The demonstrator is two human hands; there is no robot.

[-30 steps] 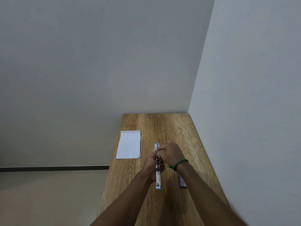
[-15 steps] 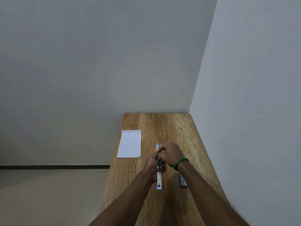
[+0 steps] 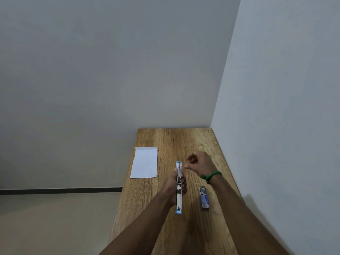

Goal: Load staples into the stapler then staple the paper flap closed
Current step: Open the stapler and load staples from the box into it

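Holding: the left hand (image 3: pixel 173 186) grips the stapler (image 3: pixel 178 199) around its middle, with the fingers curled about it from the left side.
Right hand: the right hand (image 3: pixel 199 162) hovers at about 1 o'clock from the left hand, just beside the stapler's far end and apart from it. Its fingers are curled inward, with the thumb tip close to the fingertips.
Hard to make out: whether the right hand pinches anything is too small to tell. Any staples in the stapler's channel cannot be seen either.
Hidden: the left hand's fingers cover the stapler's middle. Whether the stapler rests on the wood or is lifted cannot be told.
Stapler look: long and thin, swung open into one straight line running from 12 to 6 o'clock. It is silver metal along its length and light blue at both ends.
Stapler place: near the middle of the wooden table (image 3: pixel 184 140).
Wrist: a green band (image 3: pixel 211 175) circles the right wrist.
Staple box: a small blue-and-white staple box (image 3: pixel 204 198) lies on the table at 3 o'clock from the stapler's near half, open at its far end.
Paper: a white paper (image 3: pixel 144 162) lies flat at 10 o'clock from the stapler, near the table's left edge. Its flap is hard to make out.
Cut off: both forearms and the table's near end run out of the bottom edge.
Around: plain grey walls (image 3: pixel 110 70) meet in a corner at 1 o'clock.
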